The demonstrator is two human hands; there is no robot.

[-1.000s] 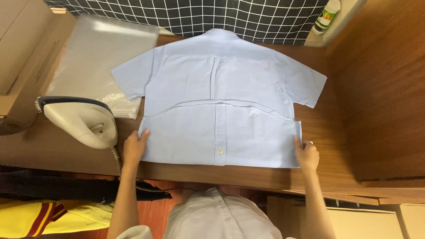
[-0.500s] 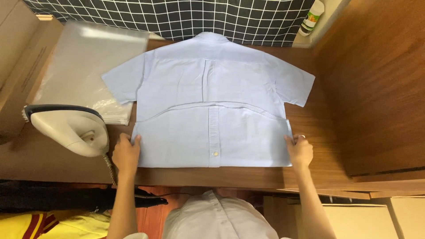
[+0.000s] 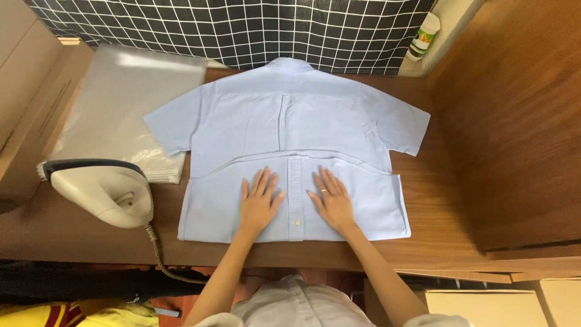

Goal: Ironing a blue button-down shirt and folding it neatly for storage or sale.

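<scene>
A dark brown wooden tabletop fills the scene, backed by a black cloth with a white grid and flanked on the right by a wooden panel wall. One light blue short-sleeved cotton shirt lies back-side up at the table's centre, its lower part folded up over itself with the button placket facing upward. The person's left hand and right hand both lie open and flat, fingers spread, pressing on the folded part, one on each side of the placket. One cream-coloured electric iron with a dark base sits left of the shirt, beside one stack of clear plastic bags. One white bottle with a green label stands in the far right corner.
</scene>
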